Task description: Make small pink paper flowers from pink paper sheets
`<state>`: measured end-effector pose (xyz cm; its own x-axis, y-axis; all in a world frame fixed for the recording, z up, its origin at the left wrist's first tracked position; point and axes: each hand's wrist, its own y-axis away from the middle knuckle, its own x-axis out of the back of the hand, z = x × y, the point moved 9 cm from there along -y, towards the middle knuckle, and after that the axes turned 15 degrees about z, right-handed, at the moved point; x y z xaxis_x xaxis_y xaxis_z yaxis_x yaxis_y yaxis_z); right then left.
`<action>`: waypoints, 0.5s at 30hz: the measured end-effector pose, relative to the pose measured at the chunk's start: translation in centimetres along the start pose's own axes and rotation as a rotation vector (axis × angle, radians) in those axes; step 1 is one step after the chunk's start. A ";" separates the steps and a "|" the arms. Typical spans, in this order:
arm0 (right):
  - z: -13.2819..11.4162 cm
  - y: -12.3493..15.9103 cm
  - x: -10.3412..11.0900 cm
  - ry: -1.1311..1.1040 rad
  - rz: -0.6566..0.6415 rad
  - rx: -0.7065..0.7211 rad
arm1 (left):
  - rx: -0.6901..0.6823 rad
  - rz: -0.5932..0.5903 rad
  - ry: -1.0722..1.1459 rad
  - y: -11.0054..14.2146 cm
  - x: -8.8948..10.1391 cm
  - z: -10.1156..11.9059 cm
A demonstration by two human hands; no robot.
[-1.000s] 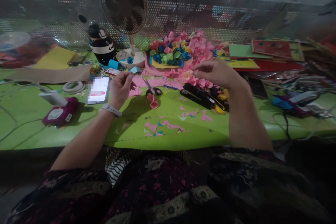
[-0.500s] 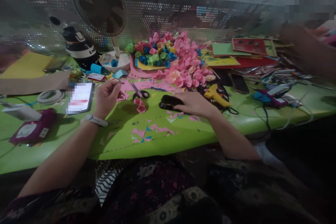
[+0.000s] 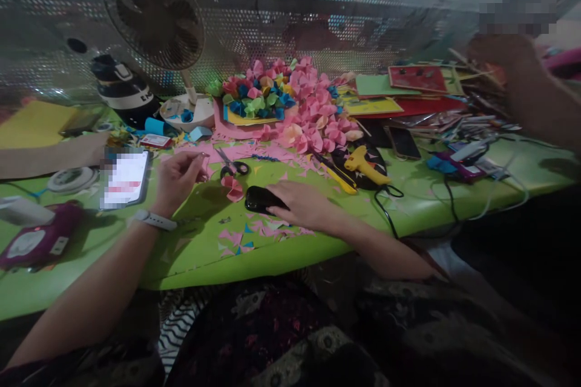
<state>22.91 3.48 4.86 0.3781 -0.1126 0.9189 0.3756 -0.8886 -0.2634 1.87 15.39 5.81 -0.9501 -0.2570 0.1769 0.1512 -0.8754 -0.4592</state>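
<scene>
My right hand (image 3: 302,205) is closed on a black stapler (image 3: 261,199) low over the front of the green table. My left hand (image 3: 178,175) is held up beside a lit phone (image 3: 126,178), fingers curled with thumb against fingertips; whatever they pinch is too small to make out. Between my hands lie black-handled scissors (image 3: 233,164) and a folded pink paper piece (image 3: 232,188). Pink and blue paper scraps (image 3: 236,240) are scattered near the table edge. Further back rises a heap of pink paper flowers (image 3: 313,115), beside multicoloured ones (image 3: 258,97).
A yellow glue gun (image 3: 363,164) with its cord and a yellow cutter (image 3: 338,175) lie to the right. At the back left stand a fan (image 3: 154,18) and a black bottle (image 3: 122,94). Another person's arm (image 3: 521,72) reaches in at the far right.
My right hand has come down from beside the flower heap, taken hold of the stapler and drawn it left. The view has turned right, and another person's arm has appeared.
</scene>
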 end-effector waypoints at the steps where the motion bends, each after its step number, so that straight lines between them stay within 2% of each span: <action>1: -0.1 0.0 -0.2 -0.012 -0.004 0.005 | 0.003 -0.003 -0.004 0.0 0.0 0.0; 6: 0.6 -0.3 -0.3 -0.019 -0.026 -0.008 | 0.050 0.048 0.030 -0.9 0.9 -0.5; 12: 4.9 -1.2 1.4 0.085 0.004 -0.110 | -0.001 0.266 0.150 -3.3 4.6 0.0; 15: 6.7 -1.2 2.4 0.104 -0.020 -0.133 | 0.024 0.321 0.158 -4.0 5.5 -0.5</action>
<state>29.01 7.27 5.38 0.2793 -0.1335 0.9509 0.2643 -0.9413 -0.2098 -4.07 17.69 8.23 -0.8834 -0.4556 -0.1101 0.4532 -0.7703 -0.4486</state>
